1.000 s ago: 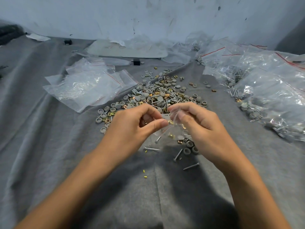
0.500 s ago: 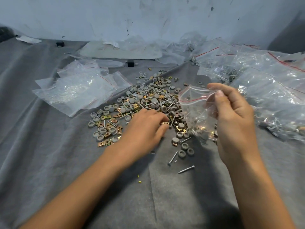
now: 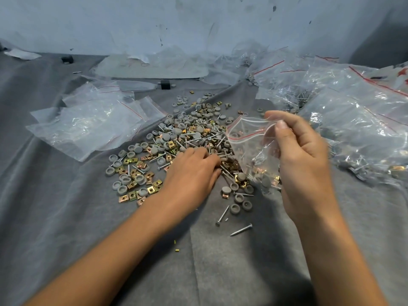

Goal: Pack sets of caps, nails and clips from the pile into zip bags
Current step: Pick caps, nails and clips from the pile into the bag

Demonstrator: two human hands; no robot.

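Having let go of the zip bag, the left hand is now resting on the pile in the middle of the grey cloth. Its fingertips are buried in the pile, so I cannot tell whether they are gripping anything. The right hand is pinching the bag's open mouth, and the bag is hanging just right of the left fingertips.

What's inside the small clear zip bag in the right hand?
Grey round caps and brass-coloured clips sit at the bottom of the clear zip bag. Nails cannot be told from the pile behind; the right hand covers its edge.
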